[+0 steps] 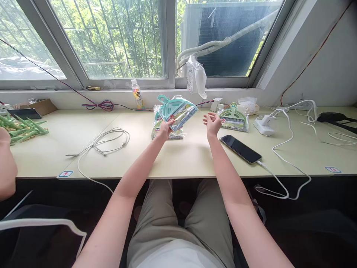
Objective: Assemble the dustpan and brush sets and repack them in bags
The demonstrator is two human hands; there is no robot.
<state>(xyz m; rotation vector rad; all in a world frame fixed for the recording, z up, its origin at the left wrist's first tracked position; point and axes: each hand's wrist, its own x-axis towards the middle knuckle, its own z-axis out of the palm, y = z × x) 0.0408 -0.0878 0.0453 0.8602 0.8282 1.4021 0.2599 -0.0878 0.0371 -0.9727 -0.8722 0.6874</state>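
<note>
My left hand [166,128] grips a mint-green mini dustpan and brush set [178,111] in clear plastic wrap, raised and tilted above the desk. Below and behind it lie more wrapped sets [167,136], partly hidden by the held one. My right hand [212,123] is held over the desk with fingers apart and nothing in it. Just right of that hand, another wrapped set [233,121] in lighter green lies flat. A black phone [240,149] with a white cable plugged in rests beside my right forearm.
A power strip [263,125] with white cords stands at the right. A drink bottle [137,95] is by the window wall. On the left are a coiled grey cable [110,141], green stalk-like items [25,128] and another person's arm [7,163]. The desk's front edge crosses before my lap.
</note>
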